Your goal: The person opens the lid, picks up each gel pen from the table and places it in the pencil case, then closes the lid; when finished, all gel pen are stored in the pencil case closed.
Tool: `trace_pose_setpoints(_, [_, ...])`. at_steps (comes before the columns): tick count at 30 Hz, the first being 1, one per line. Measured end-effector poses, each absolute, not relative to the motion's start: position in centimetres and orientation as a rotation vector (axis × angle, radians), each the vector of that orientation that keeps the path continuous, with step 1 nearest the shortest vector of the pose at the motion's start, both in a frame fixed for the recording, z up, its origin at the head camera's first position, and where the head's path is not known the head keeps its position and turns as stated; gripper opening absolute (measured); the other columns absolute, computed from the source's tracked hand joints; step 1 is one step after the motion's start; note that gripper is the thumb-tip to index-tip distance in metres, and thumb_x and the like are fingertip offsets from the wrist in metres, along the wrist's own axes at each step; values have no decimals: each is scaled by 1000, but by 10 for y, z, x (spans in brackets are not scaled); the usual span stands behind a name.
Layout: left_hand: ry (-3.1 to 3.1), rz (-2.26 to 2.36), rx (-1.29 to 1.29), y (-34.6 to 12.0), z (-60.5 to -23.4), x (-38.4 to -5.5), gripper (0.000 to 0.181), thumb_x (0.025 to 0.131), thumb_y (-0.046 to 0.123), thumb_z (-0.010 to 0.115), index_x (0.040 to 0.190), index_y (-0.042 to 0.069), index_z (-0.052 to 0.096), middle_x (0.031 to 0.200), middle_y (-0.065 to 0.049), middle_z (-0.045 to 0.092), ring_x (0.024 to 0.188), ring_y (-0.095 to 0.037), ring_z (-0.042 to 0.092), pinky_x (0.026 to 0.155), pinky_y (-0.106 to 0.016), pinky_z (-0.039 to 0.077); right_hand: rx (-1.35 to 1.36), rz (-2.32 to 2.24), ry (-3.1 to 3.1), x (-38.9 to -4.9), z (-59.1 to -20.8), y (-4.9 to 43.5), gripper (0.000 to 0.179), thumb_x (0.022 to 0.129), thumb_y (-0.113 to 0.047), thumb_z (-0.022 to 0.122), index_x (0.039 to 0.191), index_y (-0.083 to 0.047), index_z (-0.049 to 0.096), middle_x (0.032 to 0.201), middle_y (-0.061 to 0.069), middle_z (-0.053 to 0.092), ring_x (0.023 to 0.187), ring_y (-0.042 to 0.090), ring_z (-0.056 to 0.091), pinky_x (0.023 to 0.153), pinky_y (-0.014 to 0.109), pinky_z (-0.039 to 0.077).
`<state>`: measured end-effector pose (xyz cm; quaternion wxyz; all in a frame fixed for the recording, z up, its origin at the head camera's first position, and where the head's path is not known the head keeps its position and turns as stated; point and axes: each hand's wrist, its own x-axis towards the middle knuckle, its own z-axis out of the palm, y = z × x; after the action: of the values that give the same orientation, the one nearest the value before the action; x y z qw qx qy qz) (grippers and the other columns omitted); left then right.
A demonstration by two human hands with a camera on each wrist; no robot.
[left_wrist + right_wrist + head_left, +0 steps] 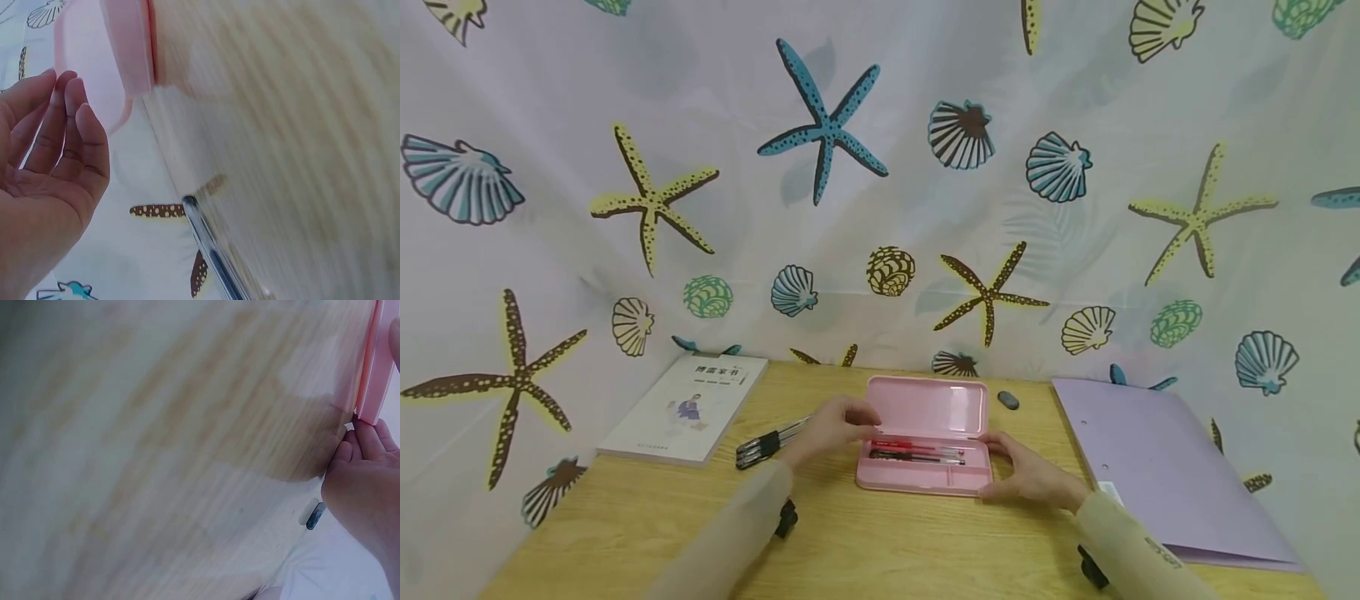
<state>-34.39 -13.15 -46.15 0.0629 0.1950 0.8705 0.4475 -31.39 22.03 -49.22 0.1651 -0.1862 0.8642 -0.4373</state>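
A pink pencil case lies on the table with its lid raised at the back. Inside it are a red pen and a black pen. My left hand is at the lid's left side, fingers loosely bent; whether the fingertips touch the lid is unclear. My right hand holds the case's right end, the thumb near the front corner and the fingers toward the back. In the right wrist view, the fingers of my right hand reach under the case's end.
Several clear pens with black grips lie left of the case, partly behind my left wrist. A white book lies at the back left. A small dark oval object sits behind my right hand. At the right lies a purple folder.
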Motion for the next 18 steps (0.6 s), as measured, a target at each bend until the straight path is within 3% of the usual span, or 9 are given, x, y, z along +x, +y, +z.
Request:
trace_pose_setpoints(9, [2626, 1275, 584, -170, -463, -345, 19, 92, 14, 68, 109, 6, 71, 104, -6, 71, 90, -15, 64, 78, -33, 54, -533, -1252, 2465, -311, -492, 219, 82, 77, -27, 84, 143, -12, 38, 151, 16, 42, 145, 36, 28, 118, 59, 10])
trace_pose_setpoints(18, [2681, 1230, 551, -203, -463, -340, 24, 90, 11, 70, 112, 4, 70, 109, -12, 71, 97, -16, 65, 88, -38, 52, -567, -1272, 2451, -312, -492, 220, 83, 78, -25, 84, 144, -9, 37, 151, 19, 40, 145, 37, 27, 118, 59, 9])
